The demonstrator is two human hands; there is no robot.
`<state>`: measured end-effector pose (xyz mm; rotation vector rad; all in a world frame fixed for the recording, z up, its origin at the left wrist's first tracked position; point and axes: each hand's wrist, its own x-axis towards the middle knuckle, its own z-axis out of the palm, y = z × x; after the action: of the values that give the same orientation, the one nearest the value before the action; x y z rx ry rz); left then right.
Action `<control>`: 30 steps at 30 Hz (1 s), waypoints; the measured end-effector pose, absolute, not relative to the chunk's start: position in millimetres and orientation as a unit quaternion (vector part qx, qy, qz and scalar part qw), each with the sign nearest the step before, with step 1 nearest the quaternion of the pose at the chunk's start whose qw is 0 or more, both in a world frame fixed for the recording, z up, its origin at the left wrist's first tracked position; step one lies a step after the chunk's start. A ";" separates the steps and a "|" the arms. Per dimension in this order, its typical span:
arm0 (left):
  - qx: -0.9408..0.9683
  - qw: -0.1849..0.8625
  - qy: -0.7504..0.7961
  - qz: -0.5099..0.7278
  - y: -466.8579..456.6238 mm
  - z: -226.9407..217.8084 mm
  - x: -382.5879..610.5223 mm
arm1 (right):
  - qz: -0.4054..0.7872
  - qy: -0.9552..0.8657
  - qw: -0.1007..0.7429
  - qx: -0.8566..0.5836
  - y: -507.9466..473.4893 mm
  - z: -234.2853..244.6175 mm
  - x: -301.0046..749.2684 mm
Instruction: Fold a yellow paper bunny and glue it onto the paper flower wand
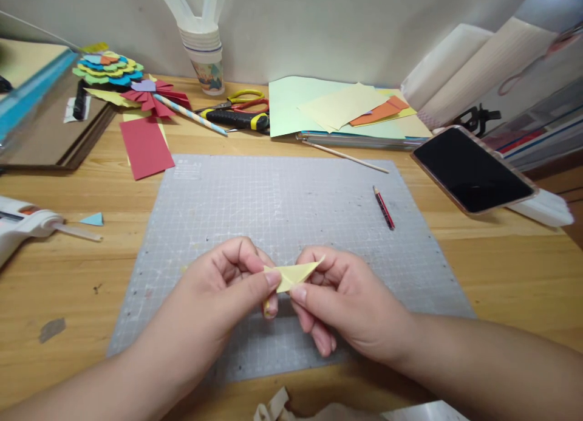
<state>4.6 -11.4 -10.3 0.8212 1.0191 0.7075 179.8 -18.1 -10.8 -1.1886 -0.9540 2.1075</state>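
A small piece of folded yellow paper (291,276), roughly triangular with crease lines, is held above a grey cutting mat (273,208). My left hand (232,281) pinches its left end between thumb and fingers. On the other side, my right hand (339,296) pinches its lower right part, the thumb pressed on the front. The fingertips behind the paper are partly hidden. A short red-and-black pencil (384,208) lies on the mat, to the right and beyond my hands.
Left are a glue gun (27,223), a blue paper scrap (93,219) and red paper (146,147). Paper flowers (109,68), scissors (246,98), stacked cups (204,62) and coloured sheets (291,105) line the back. A thin stick (346,156) and a phone (473,169) lie right.
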 end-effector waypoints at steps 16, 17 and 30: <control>0.394 0.742 0.464 0.283 -6.6 -4.6 10.7 | 0.762 -0.354 0.283 -0.464 -17.9 -7.4 181.0; 0.400 0.741 0.464 0.275 -6.3 -4.3 10.9 | 0.760 -0.355 0.288 -0.462 -18.2 -7.6 181.2; 0.428 0.719 0.468 0.286 -7.4 -6.5 8.2 | 0.745 -0.375 0.315 -0.452 -19.9 -8.4 181.9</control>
<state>8.2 -7.4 -6.5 0.9460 1.0340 0.6319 181.9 -19.9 -8.4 -1.1896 -0.9890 1.9636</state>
